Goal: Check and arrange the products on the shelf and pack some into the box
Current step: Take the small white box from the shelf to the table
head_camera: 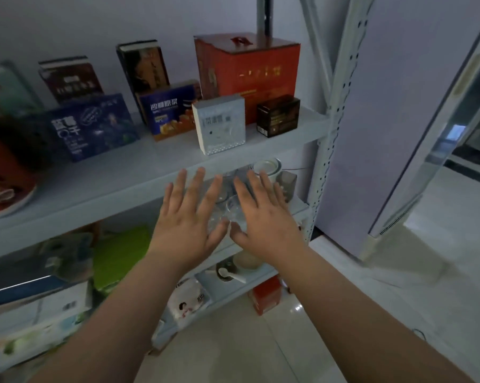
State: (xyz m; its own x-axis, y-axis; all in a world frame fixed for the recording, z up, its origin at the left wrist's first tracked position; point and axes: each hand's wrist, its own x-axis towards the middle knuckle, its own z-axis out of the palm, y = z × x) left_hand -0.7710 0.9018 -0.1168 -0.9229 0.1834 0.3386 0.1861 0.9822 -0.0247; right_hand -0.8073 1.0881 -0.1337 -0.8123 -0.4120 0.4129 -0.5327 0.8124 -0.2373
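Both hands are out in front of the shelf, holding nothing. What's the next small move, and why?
Probably raise both hands to the small white square box. It stands closest to the front edge of the pale grey shelf, just above the left hand and right hand, whose fingers are spread and hold nothing.

The shelf board [117,186] is sheet metal with a pale, matt painted coat. The perforated upright [335,111] is the same painted metal. The large red box [250,70] is printed cardboard with a slight sheen, and the small dark box [279,116] is glossy. The small white box [219,123] is card with a matt face. The glassware [227,203] on the level below is clear, shiny glass. The white cup [268,167] looks like glazed ceramic. The floor [261,341] is polished, reflective tile.
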